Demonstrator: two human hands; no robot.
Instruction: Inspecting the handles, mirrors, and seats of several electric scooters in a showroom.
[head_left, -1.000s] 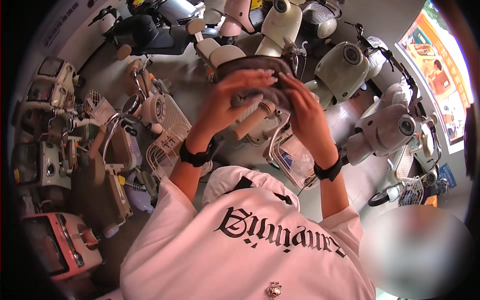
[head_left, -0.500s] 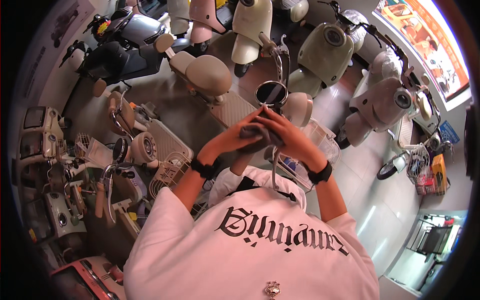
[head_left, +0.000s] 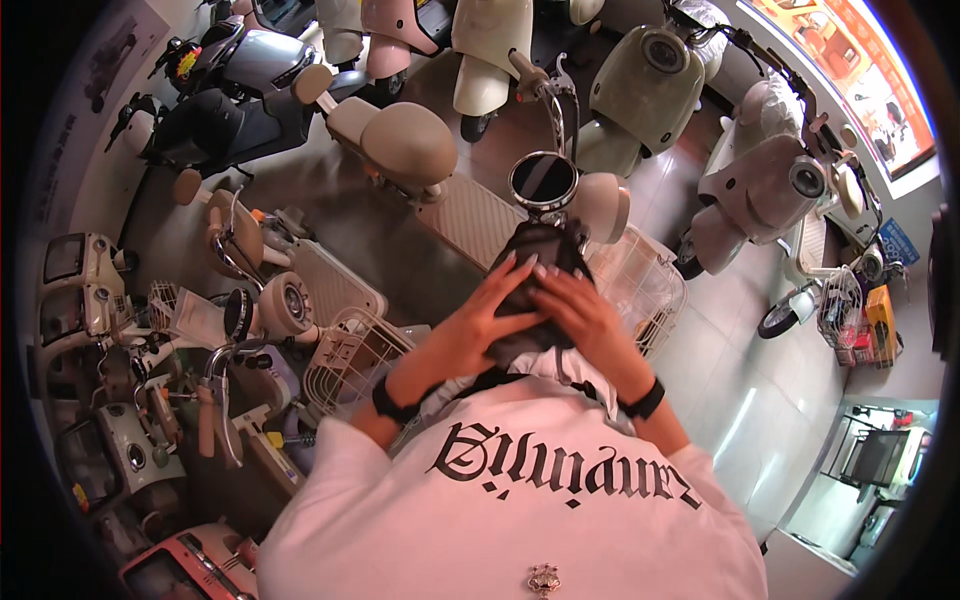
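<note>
My left hand (head_left: 490, 318) and my right hand (head_left: 588, 318) hold a crumpled dark brown cloth (head_left: 545, 248) in front of my chest. Both sets of fingers are spread across its near side, fingertips almost meeting in the middle. The cloth bunches up just below a round chrome-rimmed mirror (head_left: 544, 181) on a beige scooter, hiding part of that scooter's front. Whether anything lies inside the cloth is hidden. Black bands circle both wrists. Beyond the mirror rises a handlebar grip (head_left: 527, 67) with a chrome lever.
A wire basket (head_left: 645, 290) sits right of my hands, and a beige seat (head_left: 408, 142) lies beyond to the left. Another scooter with a wire basket (head_left: 350, 362) stands close on my left. More scooters line the back and right. Grey tiled floor (head_left: 735, 370) shows at right.
My hands have come nearer my body, and their fingers have spread apart. The cloth, earlier a small wad under my fingers, now shows opened out and larger below the mirror.
</note>
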